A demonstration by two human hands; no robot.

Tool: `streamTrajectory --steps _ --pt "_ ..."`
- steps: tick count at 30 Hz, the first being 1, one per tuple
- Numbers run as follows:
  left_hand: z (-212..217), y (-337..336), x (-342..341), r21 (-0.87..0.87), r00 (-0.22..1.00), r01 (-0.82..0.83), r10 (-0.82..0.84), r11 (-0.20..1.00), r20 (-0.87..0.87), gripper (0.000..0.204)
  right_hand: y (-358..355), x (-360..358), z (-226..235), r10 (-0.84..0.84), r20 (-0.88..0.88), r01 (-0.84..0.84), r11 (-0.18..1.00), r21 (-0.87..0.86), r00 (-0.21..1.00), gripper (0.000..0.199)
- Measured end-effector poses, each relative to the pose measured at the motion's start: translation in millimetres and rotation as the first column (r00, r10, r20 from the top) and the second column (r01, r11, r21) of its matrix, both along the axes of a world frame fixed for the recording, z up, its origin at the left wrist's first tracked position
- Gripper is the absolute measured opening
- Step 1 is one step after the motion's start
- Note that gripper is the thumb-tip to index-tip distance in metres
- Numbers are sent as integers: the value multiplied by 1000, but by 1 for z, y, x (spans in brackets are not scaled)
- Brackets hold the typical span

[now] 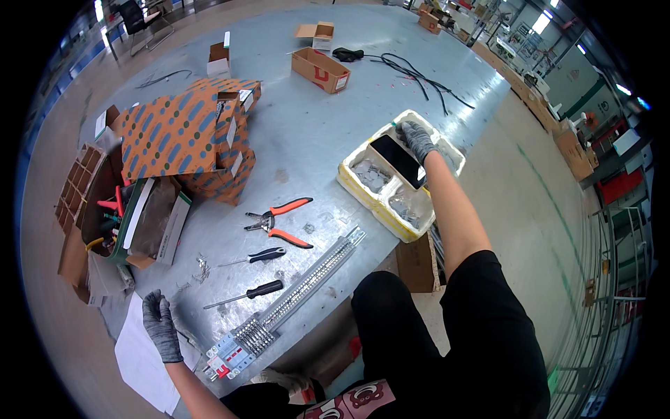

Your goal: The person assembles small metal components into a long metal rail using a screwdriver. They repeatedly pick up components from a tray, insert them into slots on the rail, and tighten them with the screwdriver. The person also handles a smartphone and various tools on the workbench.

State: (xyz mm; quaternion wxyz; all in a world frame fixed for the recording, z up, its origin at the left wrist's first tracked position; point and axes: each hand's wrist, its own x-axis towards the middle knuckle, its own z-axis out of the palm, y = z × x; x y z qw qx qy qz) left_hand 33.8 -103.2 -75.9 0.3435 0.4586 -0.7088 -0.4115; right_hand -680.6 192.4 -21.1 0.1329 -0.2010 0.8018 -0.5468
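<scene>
Right hand (417, 140) lies spread on the white foam tray (352, 183) at 1 o'clock, apparently picking parts; left hand (160, 325), loosely curled, rests on the desk (307, 126) beside the terminal rail (307, 283).

Orange-handled pliers (279, 222) are lying on the grey metal table (307, 133), with two black-handled screwdrivers (255, 274) lying just below them. Orange boxes with blue spots (188, 129) are sitting stacked at left. An open cardboard box (320, 70) is standing farther back, black cables (412, 73) trailing beside it.
</scene>
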Motion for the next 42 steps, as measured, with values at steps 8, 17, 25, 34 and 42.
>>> streamTrajectory --steps 8,17,25,34,42 --pt "8 9 -8 61 1000 2 -1 998 -14 18 5 -5 -9 -70 -634 292 922 253 770 37" --pt "20 16 -2 26 990 40 -43 999 135 17 -15 14 1 52 231 -36 997 -70 972 73" --pt "17 12 -9 17 985 90 -92 996 148 18 1 2 2 -41 231 108 953 -283 972 28" --pt "19 16 -12 43 978 111 -117 993 175 20 2 -15 -7 -138 -471 217 969 119 871 38" --pt "11 11 -7 57 975 110 -119 992 189 21 -10 6 8 65 227 -47 995 -86 972 79"
